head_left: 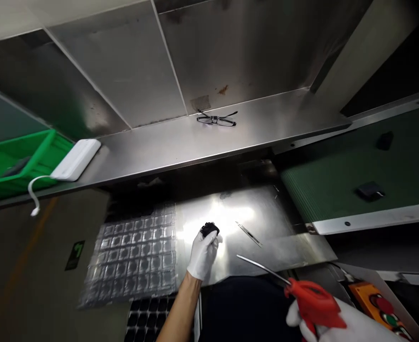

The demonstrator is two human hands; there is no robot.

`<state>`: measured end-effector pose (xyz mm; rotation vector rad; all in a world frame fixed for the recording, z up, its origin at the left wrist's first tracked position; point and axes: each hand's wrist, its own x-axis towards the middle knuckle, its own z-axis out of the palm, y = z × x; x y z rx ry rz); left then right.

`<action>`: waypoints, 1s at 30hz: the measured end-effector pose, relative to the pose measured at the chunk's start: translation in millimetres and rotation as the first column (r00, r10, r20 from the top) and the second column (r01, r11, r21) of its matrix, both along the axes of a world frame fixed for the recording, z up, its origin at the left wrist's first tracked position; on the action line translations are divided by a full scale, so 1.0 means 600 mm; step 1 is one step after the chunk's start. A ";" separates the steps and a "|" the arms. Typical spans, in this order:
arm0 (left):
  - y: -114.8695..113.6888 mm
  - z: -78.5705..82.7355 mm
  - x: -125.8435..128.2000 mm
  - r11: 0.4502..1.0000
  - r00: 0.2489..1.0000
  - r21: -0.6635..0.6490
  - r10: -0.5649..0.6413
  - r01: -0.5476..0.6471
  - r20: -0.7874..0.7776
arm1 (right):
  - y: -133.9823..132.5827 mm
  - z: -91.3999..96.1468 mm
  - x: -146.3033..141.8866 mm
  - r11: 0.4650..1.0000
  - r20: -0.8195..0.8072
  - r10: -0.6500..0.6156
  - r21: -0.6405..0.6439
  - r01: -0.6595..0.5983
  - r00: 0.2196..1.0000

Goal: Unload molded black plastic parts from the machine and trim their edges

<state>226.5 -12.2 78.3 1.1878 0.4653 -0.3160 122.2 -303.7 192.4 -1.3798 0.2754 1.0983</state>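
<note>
Glasses [216, 119] are placed on a shelf [159, 152]; below, a blister sheet [133, 254] is laid left of the left hand [202, 254], an air gun [314, 304] at right.

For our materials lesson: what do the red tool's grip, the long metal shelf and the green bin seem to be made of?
The red tool's grip looks like moulded plastic: smooth, opaque, evenly coloured. The long shelf seems to be stainless steel, with a brushed, reflective sheen. The green bin looks like rigid plastic, matte and uniformly coloured, though the picture cannot fully settle that.

right hand [318, 323] cut off below, held black object [209, 229] unclear
</note>
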 end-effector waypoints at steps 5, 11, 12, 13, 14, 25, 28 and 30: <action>-0.016 0.096 -0.073 0.983 0.997 -0.168 0.073 -0.075 -0.023 | -0.033 -0.007 0.009 1.000 -0.028 -0.009 0.012 0.010 1.000; -0.030 0.114 -0.114 0.891 0.999 -0.452 0.034 -0.031 -0.001 | -0.051 0.004 0.042 0.986 0.031 0.167 -0.012 -0.167 0.985; -0.031 0.115 -0.118 0.868 0.998 -0.492 0.066 -0.066 -0.018 | -0.050 0.005 0.048 0.983 0.033 0.184 -0.001 -0.184 0.982; -0.031 0.117 -0.121 0.846 0.995 -0.524 0.098 -0.102 -0.035 | -0.049 0.006 0.053 0.980 0.040 0.198 0.013 -0.198 0.979; -0.032 0.121 -0.124 0.823 0.991 -0.552 0.126 -0.130 -0.045 | -0.046 0.006 0.057 0.976 0.046 0.213 0.027 -0.215 0.976; -0.018 0.167 -0.117 0.733 0.973 -0.642 0.198 -0.225 -0.115 | -0.032 0.004 0.068 0.946 0.140 0.323 -0.025 -0.323 0.936; -0.017 0.174 -0.111 0.801 0.955 -0.519 0.241 -0.297 -0.173 | -0.025 0.009 0.065 0.953 0.097 0.303 -0.032 -0.301 0.948; -0.015 0.178 -0.108 0.830 0.951 -0.466 0.246 -0.306 -0.187 | -0.018 0.013 0.065 0.958 0.076 0.287 -0.025 -0.286 0.955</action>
